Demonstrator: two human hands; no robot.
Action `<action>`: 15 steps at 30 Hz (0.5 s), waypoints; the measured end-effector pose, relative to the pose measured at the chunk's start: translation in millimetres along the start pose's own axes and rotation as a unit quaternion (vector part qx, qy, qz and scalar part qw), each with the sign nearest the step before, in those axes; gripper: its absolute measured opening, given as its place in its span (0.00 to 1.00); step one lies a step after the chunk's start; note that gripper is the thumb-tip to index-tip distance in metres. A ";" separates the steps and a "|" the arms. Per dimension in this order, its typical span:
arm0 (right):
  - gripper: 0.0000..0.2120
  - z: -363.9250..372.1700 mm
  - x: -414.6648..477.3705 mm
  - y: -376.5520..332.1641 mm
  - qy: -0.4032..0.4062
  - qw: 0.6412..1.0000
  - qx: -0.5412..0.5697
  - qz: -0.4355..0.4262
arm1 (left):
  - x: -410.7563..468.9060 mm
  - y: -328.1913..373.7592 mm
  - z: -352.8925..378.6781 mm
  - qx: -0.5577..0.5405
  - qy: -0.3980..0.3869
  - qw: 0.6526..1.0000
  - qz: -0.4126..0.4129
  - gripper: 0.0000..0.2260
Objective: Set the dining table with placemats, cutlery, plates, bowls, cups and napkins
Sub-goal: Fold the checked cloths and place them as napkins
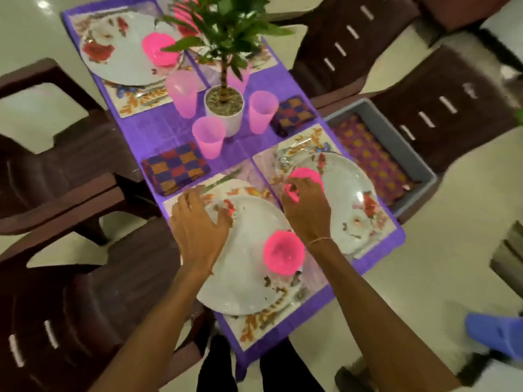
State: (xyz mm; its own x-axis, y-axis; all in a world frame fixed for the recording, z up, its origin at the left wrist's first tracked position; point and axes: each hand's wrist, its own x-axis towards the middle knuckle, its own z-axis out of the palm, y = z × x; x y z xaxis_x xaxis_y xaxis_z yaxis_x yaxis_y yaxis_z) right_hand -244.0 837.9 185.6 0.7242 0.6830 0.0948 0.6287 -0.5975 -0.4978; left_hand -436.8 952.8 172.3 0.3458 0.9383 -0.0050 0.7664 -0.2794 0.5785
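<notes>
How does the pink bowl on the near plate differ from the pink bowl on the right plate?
The near bowl stands free, with its opening fully visible. The right bowl is gripped by the right hand, which partly covers it. Both are pink.

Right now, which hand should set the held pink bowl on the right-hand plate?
The right hand: it grips the pink bowl over the right-hand plate. The left hand rests on the nearer plate.
</notes>
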 end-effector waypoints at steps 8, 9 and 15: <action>0.10 -122.7 1.8 151.5 0.041 0.997 -0.023 0.063 | -73.8 141.1 71.2 -0.047 -0.097 0.993 0.049 0.32; 0.10 -133.7 7.1 174.8 0.040 0.997 -0.030 0.065 | -81.8 161.0 87.6 -0.045 -0.108 0.991 0.057 0.32; 0.07 -191.4 38.5 312.4 -0.027 0.993 -0.078 0.088 | -134.3 278.8 192.5 -0.020 -0.172 0.983 0.062 0.27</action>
State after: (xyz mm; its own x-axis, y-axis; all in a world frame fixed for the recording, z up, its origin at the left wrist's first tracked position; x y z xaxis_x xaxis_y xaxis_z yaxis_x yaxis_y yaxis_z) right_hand 34.5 597.1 198.7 0.8131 0.5813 -0.0308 0.5328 -0.7644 -0.3630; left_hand -165.4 709.6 177.3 0.6028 0.7712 -0.2046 0.6877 -0.3722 0.6233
